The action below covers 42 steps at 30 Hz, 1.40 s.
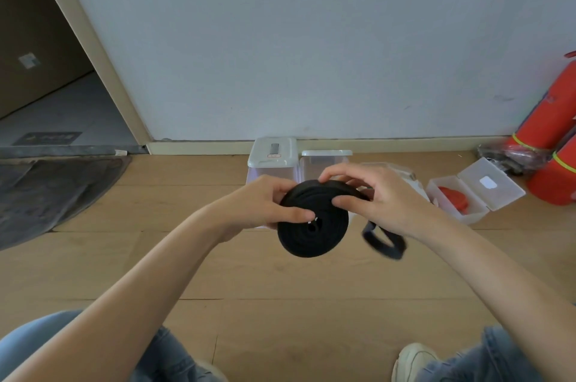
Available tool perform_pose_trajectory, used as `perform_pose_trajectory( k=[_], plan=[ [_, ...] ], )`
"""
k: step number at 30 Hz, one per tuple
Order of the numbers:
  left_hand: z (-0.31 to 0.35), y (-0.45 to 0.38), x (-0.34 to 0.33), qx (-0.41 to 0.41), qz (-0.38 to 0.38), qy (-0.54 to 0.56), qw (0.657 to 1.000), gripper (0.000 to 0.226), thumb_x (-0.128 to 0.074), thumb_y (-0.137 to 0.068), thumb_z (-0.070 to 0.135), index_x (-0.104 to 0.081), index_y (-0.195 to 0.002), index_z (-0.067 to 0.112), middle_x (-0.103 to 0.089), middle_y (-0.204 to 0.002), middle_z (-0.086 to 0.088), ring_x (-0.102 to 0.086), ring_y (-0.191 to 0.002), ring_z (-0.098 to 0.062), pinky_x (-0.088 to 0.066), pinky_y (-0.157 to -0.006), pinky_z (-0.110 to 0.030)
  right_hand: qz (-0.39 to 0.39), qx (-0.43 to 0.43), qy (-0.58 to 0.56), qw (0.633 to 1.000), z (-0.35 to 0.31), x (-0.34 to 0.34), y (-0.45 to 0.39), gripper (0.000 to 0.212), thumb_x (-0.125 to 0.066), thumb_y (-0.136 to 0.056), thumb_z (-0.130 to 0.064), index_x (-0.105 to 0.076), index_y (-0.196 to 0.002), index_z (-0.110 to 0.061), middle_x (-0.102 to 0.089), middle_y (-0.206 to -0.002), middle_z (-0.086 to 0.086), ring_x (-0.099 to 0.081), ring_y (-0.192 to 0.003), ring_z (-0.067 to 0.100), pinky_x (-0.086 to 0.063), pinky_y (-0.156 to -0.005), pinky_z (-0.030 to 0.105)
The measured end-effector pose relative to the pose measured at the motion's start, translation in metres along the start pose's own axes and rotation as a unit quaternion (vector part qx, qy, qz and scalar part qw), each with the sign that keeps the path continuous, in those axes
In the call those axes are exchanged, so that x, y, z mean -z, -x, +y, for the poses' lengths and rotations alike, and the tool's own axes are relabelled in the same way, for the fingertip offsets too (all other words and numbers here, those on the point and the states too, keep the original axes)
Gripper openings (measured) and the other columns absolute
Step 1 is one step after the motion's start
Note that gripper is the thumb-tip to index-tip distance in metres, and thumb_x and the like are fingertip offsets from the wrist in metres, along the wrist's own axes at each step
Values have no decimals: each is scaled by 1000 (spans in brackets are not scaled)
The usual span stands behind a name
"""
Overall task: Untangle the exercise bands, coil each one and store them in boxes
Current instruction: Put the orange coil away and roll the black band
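Matt black band, translucent plastic boxes, smooth wooden floor.

1. The loose tail of the black band is motion-blurred.
2. The box behind the right hand is mostly hidden.
3. The fire extinguishers are cut off by the right edge.

Bare wood floor lies open from 4 to 8 o'clock below the hands. At 12, three boxes stand side by side against the wall. At 2, open box; extinguishers beyond. Mat at 9.
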<state>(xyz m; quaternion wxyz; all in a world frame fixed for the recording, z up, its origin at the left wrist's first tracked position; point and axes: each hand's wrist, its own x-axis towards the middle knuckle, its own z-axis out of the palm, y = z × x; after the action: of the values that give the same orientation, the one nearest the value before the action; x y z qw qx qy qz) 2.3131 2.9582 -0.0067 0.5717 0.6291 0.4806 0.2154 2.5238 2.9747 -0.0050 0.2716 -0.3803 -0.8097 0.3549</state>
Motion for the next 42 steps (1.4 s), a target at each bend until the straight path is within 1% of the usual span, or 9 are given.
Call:
perform_pose_trajectory(
  k=[3,5,9,15,20,24,28,34,42],
  plan=[
    [-3,-1,-9,1,-20,-57,998,20,-66,-84,24,-66,-102,15,-73,-89,-1,-69,-84,-9,-57,-72,-24,-58,26,75,995,2,-5,0,36,-63,-86,-11,-60,-96,-46,-63,-93,-29,-58,-93,-8,-45,-80,10],
    [-6,-2,-11,-11,-3,-70,997,16,-63,-87,22,-67,-101,15,-73,-88,-3,-68,-80,-6,-55,-69,-21,-43,13,50,998,6,-7,0,32,-67,-84,-14,-61,-93,-44,-66,-92,-22,-61,-91,-5,-46,-77,10],
    [-1,-1,4,-34,51,74,995,24,-62,-86,17,-66,-110,15,-73,-98,-6,-69,-89,-15,-54,-68,-21,65,-45,-147,986,9,6,-1,21,-73,-76,-22,-60,-89,-33,-72,-87,-7,-68,-84,8,-51,-74,20],
    [-1,-3,6,-45,104,192,975,22,-60,-86,18,-67,-107,14,-73,-100,-4,-69,-90,-16,-55,-68,-23,76,-51,-232,968,12,-3,0,29,-67,-82,-14,-59,-104,-31,-71,-92,-4,-69,-85,12,-54,-74,22],
    [-3,-1,0,-7,3,50,999,26,-67,-84,17,-63,-109,21,-73,-98,1,-69,-92,-12,-55,-70,-19,13,-10,-68,998,7,-1,0,41,-63,-84,-4,-63,-98,-42,-69,-96,-15,-62,-96,0,-46,-87,15],
    [-6,-8,-8,-5,32,-37,999,19,-65,-86,21,-68,-103,15,-73,-92,-4,-68,-87,-13,-58,-72,-28,24,-36,-40,998,12,-11,1,30,-73,-78,-16,-61,-92,-40,-67,-94,-14,-65,-89,5,-52,-80,23],
    [-1,-6,5,-25,80,72,994,14,-64,-86,19,-70,-99,18,-75,-89,-1,-70,-82,-11,-53,-64,-17,101,-75,-167,978,14,6,-1,23,-75,-68,-33,-62,-87,-34,-69,-90,-10,-67,-84,6,-48,-74,18],
    [-1,-2,17,-47,95,194,975,27,-67,-73,28,-72,-97,16,-73,-98,-6,-70,-87,-19,-55,-68,-23,98,-71,-263,957,12,11,0,21,-63,-85,-18,-70,-95,-36,-74,-94,-5,-68,-78,5,-48,-58,12],
    [-1,-9,12,-33,102,220,970,26,-66,-75,26,-73,-96,12,-73,-97,-8,-71,-86,-22,-56,-69,-26,91,-69,-112,987,14,21,1,31,-53,-93,-13,-64,-105,-40,-67,-107,-18,-58,-102,-7,-39,-86,3]
  ],
)
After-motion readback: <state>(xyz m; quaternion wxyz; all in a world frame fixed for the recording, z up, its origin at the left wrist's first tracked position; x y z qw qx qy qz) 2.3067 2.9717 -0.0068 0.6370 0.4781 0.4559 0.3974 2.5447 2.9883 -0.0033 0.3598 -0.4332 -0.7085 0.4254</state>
